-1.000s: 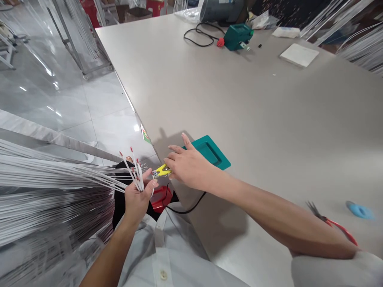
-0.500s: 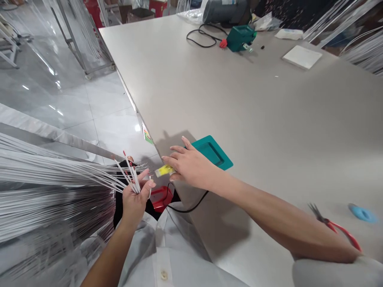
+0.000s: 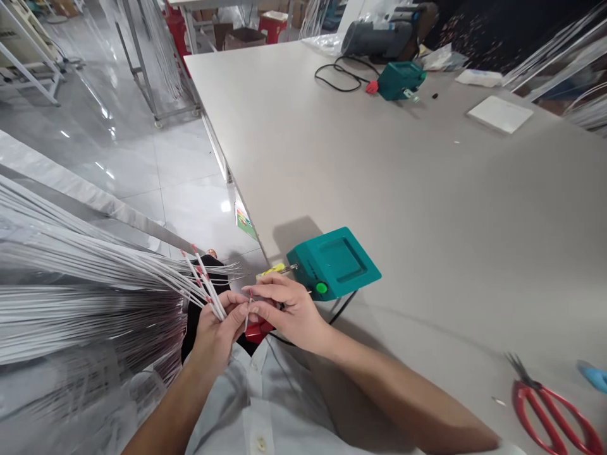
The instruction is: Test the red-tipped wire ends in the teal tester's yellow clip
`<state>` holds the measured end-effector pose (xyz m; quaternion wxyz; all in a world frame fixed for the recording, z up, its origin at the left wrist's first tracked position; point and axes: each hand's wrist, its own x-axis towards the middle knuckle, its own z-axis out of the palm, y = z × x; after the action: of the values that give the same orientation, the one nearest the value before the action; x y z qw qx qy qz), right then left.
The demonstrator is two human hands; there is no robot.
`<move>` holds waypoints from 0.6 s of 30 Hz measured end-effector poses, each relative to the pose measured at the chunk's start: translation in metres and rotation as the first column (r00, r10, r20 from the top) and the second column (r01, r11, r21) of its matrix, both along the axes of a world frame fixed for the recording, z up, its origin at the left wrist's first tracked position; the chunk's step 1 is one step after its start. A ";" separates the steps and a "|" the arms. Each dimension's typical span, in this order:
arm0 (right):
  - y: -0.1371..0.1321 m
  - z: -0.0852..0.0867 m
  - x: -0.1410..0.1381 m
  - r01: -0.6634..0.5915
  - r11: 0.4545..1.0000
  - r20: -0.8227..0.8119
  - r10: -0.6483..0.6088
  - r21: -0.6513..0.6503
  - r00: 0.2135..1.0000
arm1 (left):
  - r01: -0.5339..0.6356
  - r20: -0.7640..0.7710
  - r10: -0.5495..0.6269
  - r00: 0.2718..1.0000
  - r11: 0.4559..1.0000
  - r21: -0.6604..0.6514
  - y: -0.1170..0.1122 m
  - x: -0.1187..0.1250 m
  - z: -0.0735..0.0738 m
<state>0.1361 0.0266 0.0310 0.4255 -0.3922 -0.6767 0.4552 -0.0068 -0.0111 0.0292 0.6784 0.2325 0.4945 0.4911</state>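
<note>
My left hand (image 3: 214, 338) is closed round several thin white wires (image 3: 212, 292) with red ends, which stick up past my thumb. My right hand (image 3: 294, 314) meets it at the fingertips, pinching the red-tipped end of one single wire (image 3: 247, 316). Just beyond my right fingers stands a green box-shaped device (image 3: 310, 265) with a green button and a recessed top, at the table edge. A yellow piece (image 3: 271, 271) sits on the metal shaft at its left side.
Long bundles of white wire (image 3: 95, 253) hang along a rail at the left. Red-handled scissors (image 3: 545, 404) lie at the table's right front, near a blue object (image 3: 592, 377). Toward the back are a second green device (image 3: 401, 81), a grey motor (image 3: 372, 41) and a white pad (image 3: 500, 114).
My right hand has come back from over the green device and the yellow piece to my left fingertips, and now pinches one wire. The device's button and shaft are uncovered. The view has shifted slightly.
</note>
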 end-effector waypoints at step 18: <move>0.000 0.015 -0.003 0.068 0.993 0.078 -0.075 0.095 0.994 | -0.001 -0.452 0.044 0.891 0.995 0.095 0.003 0.000 -0.018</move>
<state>0.1332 0.0261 0.0464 0.4314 -0.4144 -0.6991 0.3917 -0.0072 -0.0084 0.0108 0.5271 0.3660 0.6184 0.4536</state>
